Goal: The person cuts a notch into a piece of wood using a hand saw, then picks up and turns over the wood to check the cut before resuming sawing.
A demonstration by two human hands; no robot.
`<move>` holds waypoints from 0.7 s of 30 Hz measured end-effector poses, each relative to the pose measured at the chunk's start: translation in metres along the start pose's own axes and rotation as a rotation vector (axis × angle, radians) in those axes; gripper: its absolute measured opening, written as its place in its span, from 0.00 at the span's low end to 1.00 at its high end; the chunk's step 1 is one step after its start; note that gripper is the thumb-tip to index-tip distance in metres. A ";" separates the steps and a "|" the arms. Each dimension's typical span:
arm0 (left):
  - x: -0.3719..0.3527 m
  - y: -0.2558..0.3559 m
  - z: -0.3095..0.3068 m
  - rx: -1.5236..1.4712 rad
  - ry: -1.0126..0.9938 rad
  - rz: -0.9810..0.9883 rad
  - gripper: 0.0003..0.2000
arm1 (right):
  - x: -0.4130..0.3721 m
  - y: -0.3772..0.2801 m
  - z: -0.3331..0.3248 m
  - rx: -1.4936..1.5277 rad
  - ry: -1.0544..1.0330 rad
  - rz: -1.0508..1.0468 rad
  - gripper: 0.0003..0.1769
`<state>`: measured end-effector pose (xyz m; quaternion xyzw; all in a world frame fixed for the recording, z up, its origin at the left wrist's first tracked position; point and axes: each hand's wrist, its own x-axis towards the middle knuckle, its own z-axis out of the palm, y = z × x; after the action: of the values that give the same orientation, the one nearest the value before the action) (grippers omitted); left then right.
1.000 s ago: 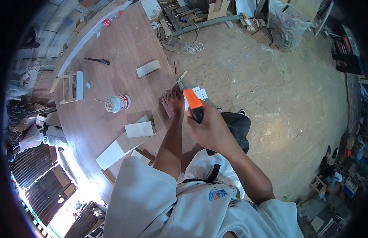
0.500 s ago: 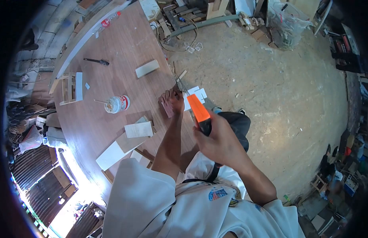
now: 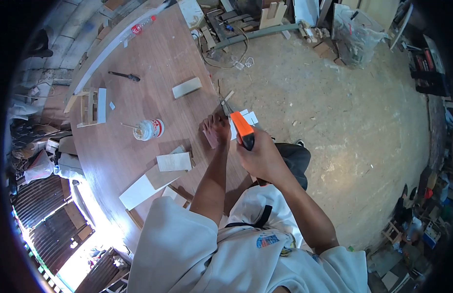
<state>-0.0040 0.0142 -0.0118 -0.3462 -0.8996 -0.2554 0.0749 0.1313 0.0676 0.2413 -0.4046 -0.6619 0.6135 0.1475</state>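
In my right hand [image 3: 261, 155] is a handsaw [image 3: 242, 128] with an orange and black handle. My fingers are wrapped round the handle, and the thin blade points away from me at the table's edge. My left hand [image 3: 217, 129] presses down on a reddish-brown wooden piece [image 3: 210, 138] at that same edge, close to the saw blade. A narrow wood strip [image 3: 230, 95] shows just beyond the edge near the blade tip. White pieces [image 3: 249, 117] lie behind the saw, partly hidden by it. Where the blade meets the wood is too small to make out.
On the brown table [image 3: 153, 58] are a pale wood block [image 3: 187, 88], a glue tub [image 3: 149, 129] with a stick, a dark slim tool [image 3: 124, 76], a small wooden frame [image 3: 93, 107] and white-faced boards [image 3: 174, 162]. A plastic bag [image 3: 355, 41] stands on the floor.
My right hand and the saw have moved forward, away from my body, and slightly left. My left hand stays on the wooden piece. The whole view has shifted a little.
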 end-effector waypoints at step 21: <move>-0.002 -0.001 -0.016 -0.019 -0.205 0.058 0.06 | 0.160 -0.050 -0.020 0.266 -0.402 0.385 0.03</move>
<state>-0.0039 0.0048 0.0010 -0.3969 -0.8898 -0.2247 -0.0136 0.0267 0.2000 0.2434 -0.3703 -0.5031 0.7791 -0.0536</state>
